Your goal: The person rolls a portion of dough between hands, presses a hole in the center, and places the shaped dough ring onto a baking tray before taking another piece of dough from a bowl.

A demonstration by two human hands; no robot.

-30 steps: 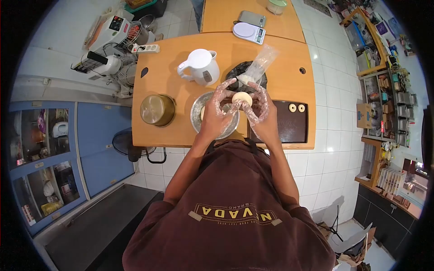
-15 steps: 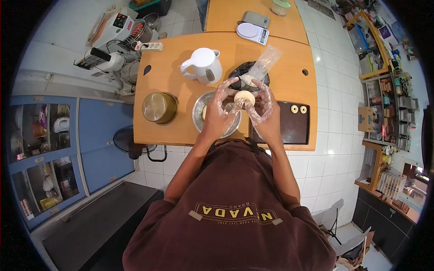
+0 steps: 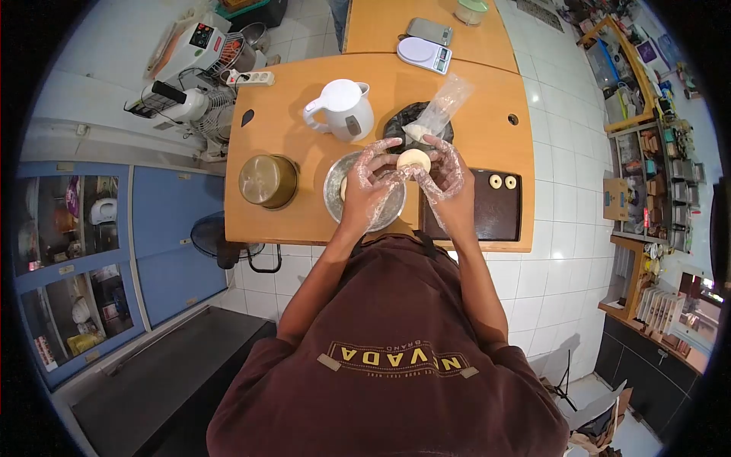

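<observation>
Between my floured fingers is a small pale ball of dough [image 3: 413, 158], held up over the front of the table. My left hand [image 3: 371, 186] pinches it from the left, and my right hand [image 3: 448, 183] closes on it from the right, thumbs meeting at its near side. Under my left hand stands a metal bowl [image 3: 333, 199], partly covered, with some dough showing inside. To the right of my right hand lies a dark baking tray [image 3: 491, 217] carrying two dough rings [image 3: 502, 182]. Just beyond my fingers is a clear plastic bag [image 3: 445, 105] with pale contents at its tip, resting over a black plastic-like thing [image 3: 397, 122].
A white electric kettle [image 3: 343, 110] and a round brownish container [image 3: 268, 183] stand on the left of the table [image 3: 293, 84]. Farther back are a white kitchen scale [image 3: 423, 54] and a grey scale [image 3: 430, 30]. A power strip [image 3: 251, 78] lies at the left edge.
Both hands still hold the dough ball, which has shifted and turned slightly between the fingers. My fingers have spread a little more. Other things look unchanged.
</observation>
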